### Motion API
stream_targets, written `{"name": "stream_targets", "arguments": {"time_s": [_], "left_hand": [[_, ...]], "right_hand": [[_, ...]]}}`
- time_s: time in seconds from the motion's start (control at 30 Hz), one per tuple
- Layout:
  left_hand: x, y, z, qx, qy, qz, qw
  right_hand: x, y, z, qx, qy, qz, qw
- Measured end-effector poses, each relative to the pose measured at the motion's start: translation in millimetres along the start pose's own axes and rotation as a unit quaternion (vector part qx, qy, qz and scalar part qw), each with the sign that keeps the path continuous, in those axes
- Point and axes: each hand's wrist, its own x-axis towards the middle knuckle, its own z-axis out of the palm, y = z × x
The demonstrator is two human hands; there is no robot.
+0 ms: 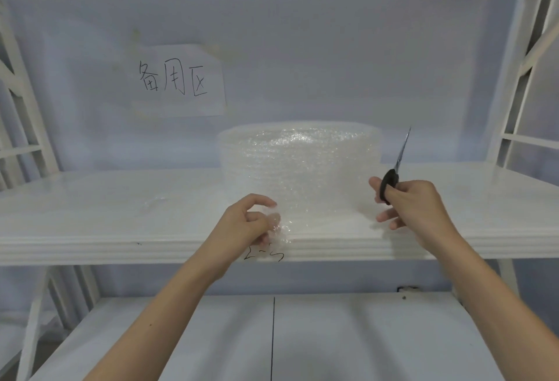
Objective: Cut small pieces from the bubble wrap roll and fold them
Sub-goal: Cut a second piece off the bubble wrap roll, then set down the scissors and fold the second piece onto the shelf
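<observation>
The bubble wrap roll point(299, 166) is seen standing on end on the white shelf point(121, 199), its long axis upright, set toward the back wall. From the roll a loose sheet point(314, 214) is drawn forward across the shelf to the front lip, so the free edge lies on the near side of the roll, between the two hands.

The left front corner of that sheet is pinched by the left hand point(251, 223), thumb and curled fingertips closed on the crumpled plastic just at the shelf's front edge, in front of the roll and a little to its left. The scissors point(399, 160) are held by the right hand point(414, 202) beside the roll's right flank, the black handle gripped in curled fingers, two lower fingers extended loosely toward the sheet. The blades are pointed up and away, apparently closed together, and are kept clear of the plastic.

The coming cut is judged to turn on this: the sheet's right edge lies just to the left of the right hand, so the blades must be tipped down and brought leftward into it while the left-hand pinch keeps the sheet taut.

A paper sign point(178, 81) is fixed to the wall, above and left of the roll, handwritten 备用区. A small black scribble point(266, 255), unreadable, is marked on the shelf's front lip below the left hand.
</observation>
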Motion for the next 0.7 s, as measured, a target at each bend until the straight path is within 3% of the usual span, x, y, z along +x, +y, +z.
{"name": "stream_targets", "arguments": {"time_s": [0.2,0.33,0.7], "left_hand": [[0.4,2.6,-2.0,-0.003,0.028,0.022,0.999],[-0.8,5.3,-5.2,-0.011,0.053,0.030,0.998],[-6.3,6.7,-7.9,-0.015,0.058,0.031,0.998]], "right_hand": [[13.7,2.6,-11.9,-0.131,0.030,0.040,0.990],[22.3,7.8,-12.9,-0.279,0.044,0.046,0.958],[32.6,-1.9,-8.8,-0.407,-0.049,0.078,0.909]]}}
